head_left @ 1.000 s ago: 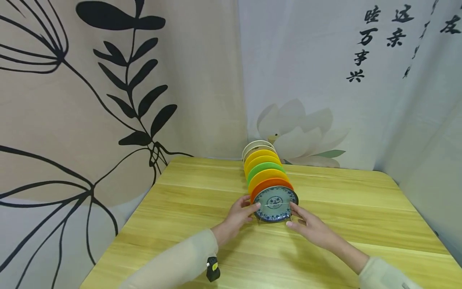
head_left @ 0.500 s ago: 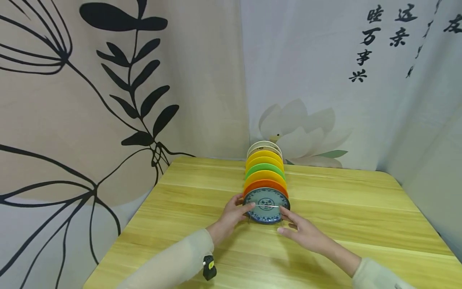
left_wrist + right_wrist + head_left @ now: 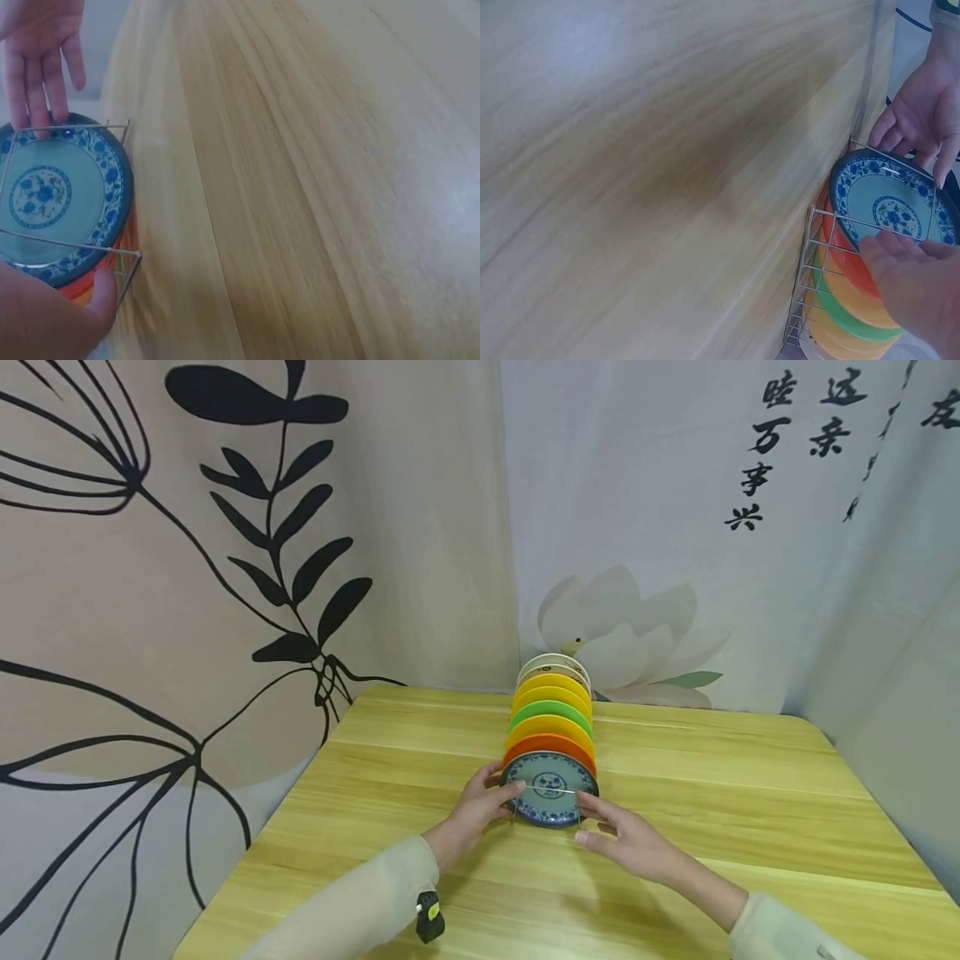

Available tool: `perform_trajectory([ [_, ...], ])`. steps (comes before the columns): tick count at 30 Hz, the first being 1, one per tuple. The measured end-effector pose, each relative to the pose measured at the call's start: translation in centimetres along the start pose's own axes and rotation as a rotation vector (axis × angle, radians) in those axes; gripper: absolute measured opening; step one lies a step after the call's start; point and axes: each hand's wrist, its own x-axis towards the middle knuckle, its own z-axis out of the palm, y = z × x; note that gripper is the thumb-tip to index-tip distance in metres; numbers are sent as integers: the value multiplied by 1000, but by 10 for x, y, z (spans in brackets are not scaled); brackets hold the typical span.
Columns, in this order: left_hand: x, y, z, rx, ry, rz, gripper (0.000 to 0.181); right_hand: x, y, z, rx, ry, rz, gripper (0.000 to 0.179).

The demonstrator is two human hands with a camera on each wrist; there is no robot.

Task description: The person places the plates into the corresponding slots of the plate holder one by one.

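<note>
A thin wire plate rack point(image 3: 60, 241) stands on the table, holding a row of upright plates. Frontmost is a blue-and-white patterned plate point(image 3: 551, 811). Behind it come an orange plate point(image 3: 547, 742), a yellow plate point(image 3: 549, 725), a green plate point(image 3: 551, 707), more yellow plates, and cream plates point(image 3: 553, 660) at the back. My left hand point(image 3: 474, 804) grips the rack's front left corner, thumb on the front wire. At the front right, the fingertips of my right hand point(image 3: 633, 842) touch the wire; those fingers are fairly straight, and the thumb stands apart.
The wooden table point(image 3: 360, 793) extends on both sides of the row. A printed cloth backdrop point(image 3: 420, 527) hangs behind its far edge. My left cuff carries a small black device point(image 3: 430, 917).
The rack's front end has swung left, so the slanting row now runs nearly straight away from me. Both hands moved left with it, and the view shifted slightly.
</note>
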Motion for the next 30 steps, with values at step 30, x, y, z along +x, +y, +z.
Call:
perform_trajectory([
  [30,70,39,-128,1539,151,267,100,-24,98,-156,-782,347,495,107],
])
